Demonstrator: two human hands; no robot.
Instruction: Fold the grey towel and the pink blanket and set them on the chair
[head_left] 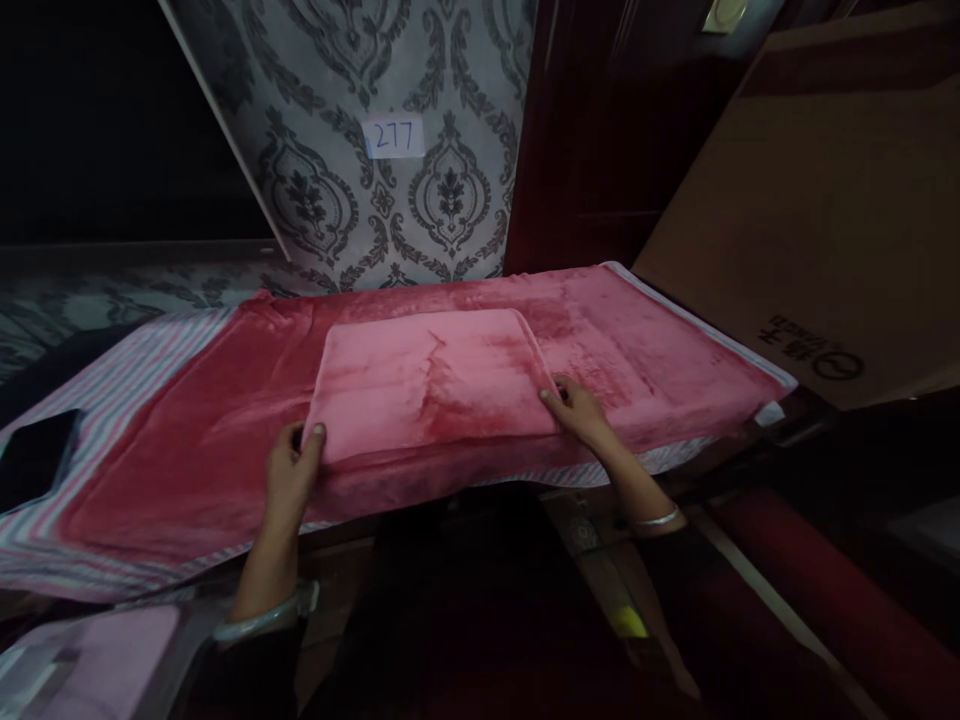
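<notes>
A folded pink plush cloth (431, 375) lies flat in the middle of a table covered by a larger red plush blanket (187, 450). My left hand (291, 470) grips the folded cloth's near left corner, thumb on top and fingers under the edge. My right hand (576, 408) pinches its near right corner, fingers curled on the fabric. Both wrists wear bangles.
A striped pink-and-white sheet (112, 385) shows under the blanket at the left and front edges. A black phone (34, 455) rests at the far left. Patterned wallpaper carries a paper label "277" (393, 136). A large cardboard box (825, 220) leans at the right.
</notes>
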